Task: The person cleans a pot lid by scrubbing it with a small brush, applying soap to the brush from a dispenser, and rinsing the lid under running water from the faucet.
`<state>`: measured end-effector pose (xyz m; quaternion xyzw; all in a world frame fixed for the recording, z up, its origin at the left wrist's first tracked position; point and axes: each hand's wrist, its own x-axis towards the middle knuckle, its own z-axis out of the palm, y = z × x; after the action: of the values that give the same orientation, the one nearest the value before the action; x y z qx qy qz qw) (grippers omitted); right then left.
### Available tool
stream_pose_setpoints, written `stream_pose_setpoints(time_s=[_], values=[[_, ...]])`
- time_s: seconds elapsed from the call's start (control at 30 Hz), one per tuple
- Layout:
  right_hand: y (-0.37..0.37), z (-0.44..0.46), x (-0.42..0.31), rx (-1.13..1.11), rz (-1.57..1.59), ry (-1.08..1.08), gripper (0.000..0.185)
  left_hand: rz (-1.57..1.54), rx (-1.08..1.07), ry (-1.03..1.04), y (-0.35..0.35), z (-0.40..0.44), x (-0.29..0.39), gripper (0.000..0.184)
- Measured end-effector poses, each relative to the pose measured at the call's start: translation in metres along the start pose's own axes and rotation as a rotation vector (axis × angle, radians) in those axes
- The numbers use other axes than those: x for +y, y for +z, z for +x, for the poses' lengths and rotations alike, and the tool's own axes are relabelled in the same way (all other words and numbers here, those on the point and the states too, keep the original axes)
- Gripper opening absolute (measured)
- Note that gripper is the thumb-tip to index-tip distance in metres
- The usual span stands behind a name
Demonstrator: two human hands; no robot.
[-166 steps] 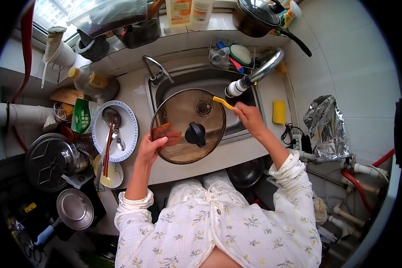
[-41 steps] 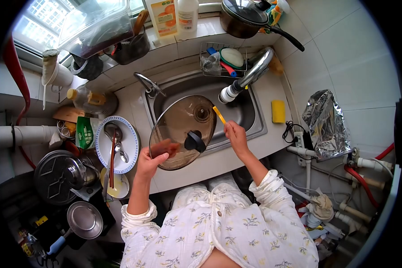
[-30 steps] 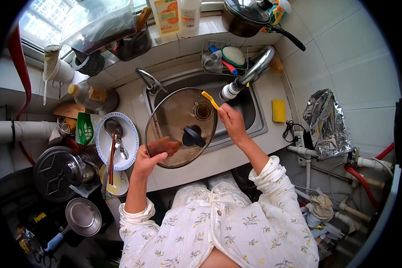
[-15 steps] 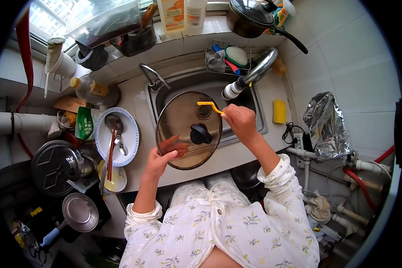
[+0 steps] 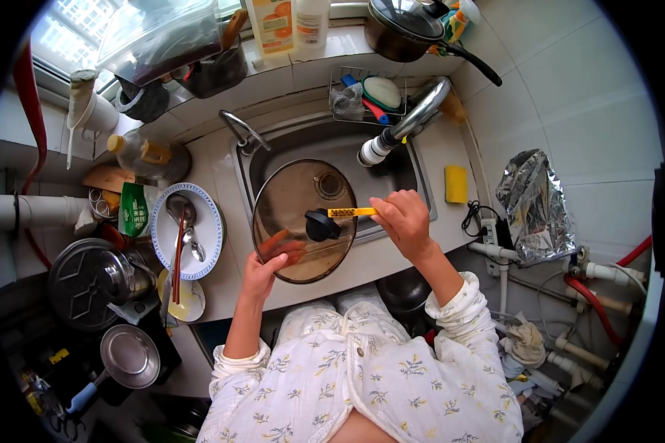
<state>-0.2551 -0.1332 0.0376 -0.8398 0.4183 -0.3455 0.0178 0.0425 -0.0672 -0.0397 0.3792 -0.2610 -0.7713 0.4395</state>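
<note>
On pale counter point(image 5: 373, 257): yellow sponge point(image 5: 456, 184) R of inset steel sink point(image 5: 403, 171), yellow-capped btl point(image 5: 171, 166) back L, blue-rimmed bowl point(image 5: 171, 255) nearer, base hidden. On tiled sill point(image 5: 340, 46): lidded pan point(image 5: 395, 43) R, orange-label btl point(image 5: 273, 29) + white btl point(image 5: 311, 28) mid.

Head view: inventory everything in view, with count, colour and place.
Sink: one, grey, centre
Glass lid: one, brown, over sink front
Lid knob: one, black, on lid
Brush: one, yellow, at knob
Taps: two, silver, sink's back corners
Sponge: one, yellow, right of sink
Blue-rimmed bowl: one, white, left of sink
Ladle: one, silver, in bowl
Spoon: one, silver, in bowl
Chopsticks: count unclear, reddish, across bowl
Small pan: one, silver, lower left
Lidded pan: one, dark, top right
Labelled bottles: two, pale, top centre
Foil: one, silver, right
Other clutter: uncounted, partly dark, edges
Left hand: one, bare, gripping lid
Right hand: one, bare, gripping brush
Sleeves: two, white, rolled up
</note>
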Motion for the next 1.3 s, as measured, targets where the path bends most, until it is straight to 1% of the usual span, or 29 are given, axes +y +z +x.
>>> stream_pose_setpoints(time_s=[0.1, 0.2, 0.4, 0.5, 0.63, 0.7, 0.8, 0.9, 1.0, 1.13, 1.23, 1.3], values=[[-0.001, -0.003, 0.0, 0.004, 0.014, 0.02, 0.026, -0.022, 0.032, -0.001, -0.003, 0.001, -0.002, 0.049], [0.002, -0.015, 0.01, -0.004, 0.009, 0.091, 0.025, -0.052, 0.057, 0.015, -0.001, 0.001, -0.004, 0.049], [0.002, -0.045, 0.023, -0.078, -0.038, 0.18, 0.023, -0.165, 0.138, 0.003, 0.0, 0.001, -0.014, 0.048], [0.001, -0.052, 0.028, -0.127, -0.071, 0.237, 0.02, -0.243, 0.177, -0.014, -0.004, 0.004, -0.025, 0.049], [0.005, -0.055, 0.03, -0.14, -0.079, 0.287, 0.018, -0.39, 0.248, -0.061, -0.011, 0.015, -0.046, 0.045], [0.009, -0.057, 0.03, -0.151, -0.062, 0.304, 0.018, -0.469, 0.288, -0.096, -0.018, 0.03, -0.061, 0.043], [0.015, -0.055, 0.026, -0.172, -0.049, 0.312, 0.018, -0.603, 0.376, -0.078, -0.031, 0.069, -0.092, 0.041], [0.019, -0.052, 0.024, -0.171, -0.028, 0.293, 0.014, -0.625, 0.455, -0.147, -0.045, 0.107, -0.115, 0.039], [0.023, -0.051, 0.025, -0.168, -0.033, 0.28, 0.015, -0.707, 0.508, -0.2, -0.072, 0.137, -0.149, 0.037], [0.024, -0.048, 0.024, -0.156, -0.047, 0.279, 0.015, -0.693, 0.501, -0.253, -0.094, 0.145, -0.173, 0.029], [0.024, -0.047, 0.025, -0.139, -0.055, 0.277, 0.015, -0.602, 0.595, -0.392, -0.115, 0.151, -0.188, 0.028], [0.025, -0.047, 0.026, -0.127, -0.05, 0.276, 0.014, -0.412, 0.754, -0.365, -0.119, 0.16, -0.192, 0.03]])
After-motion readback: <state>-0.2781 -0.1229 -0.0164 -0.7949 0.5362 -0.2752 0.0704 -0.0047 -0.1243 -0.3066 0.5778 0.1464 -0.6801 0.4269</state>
